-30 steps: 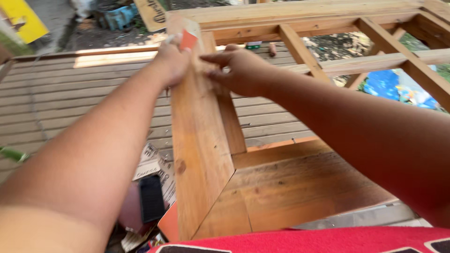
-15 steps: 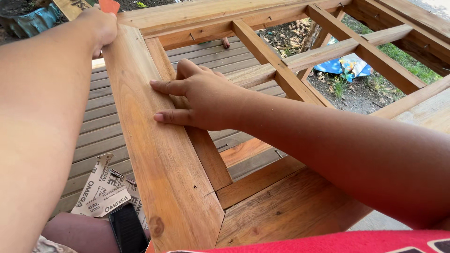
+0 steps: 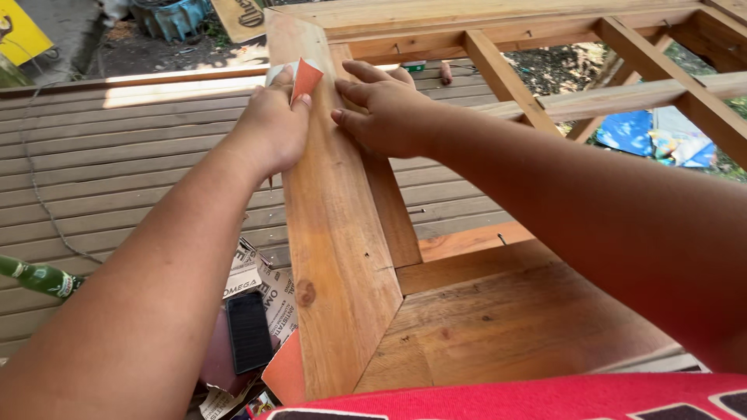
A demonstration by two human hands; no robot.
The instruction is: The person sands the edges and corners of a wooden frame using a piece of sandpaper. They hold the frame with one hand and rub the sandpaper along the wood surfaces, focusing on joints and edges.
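A: Logging the head view. My left hand [image 3: 272, 128] is closed around a folded piece of sandpaper [image 3: 302, 78], orange-red on one face and pale on the other. It presses the paper against the left edge of the wooden frame [image 3: 334, 257], near the frame's far corner.

B: And the right?

A: My right hand [image 3: 381, 113] lies flat and open on the same board, fingers stretched toward the left hand, gripping nothing. The two hands sit just beside each other, almost touching.

B: Describe the wood.

A: The frame is built of flat boards, warm honey-brown with visible grain. One dark knot [image 3: 305, 293] shows on the near part of the wide board, with small nail holes close by. The near corner is mitred, with a panel of boards set inside it. Further off, crossbars divide the frame into open bays; I see ground through them.

B: Surroundings?

A: The frame stands over a grey slatted deck [image 3: 117, 171]. Under the left forearm lie printed sheets of sandpaper [image 3: 264, 292], back side up, and a dark sanding block [image 3: 249, 330]. A green bottle [image 3: 35, 278] lies at the left edge. Blue plastic litter [image 3: 646, 132] lies beyond the frame, right.
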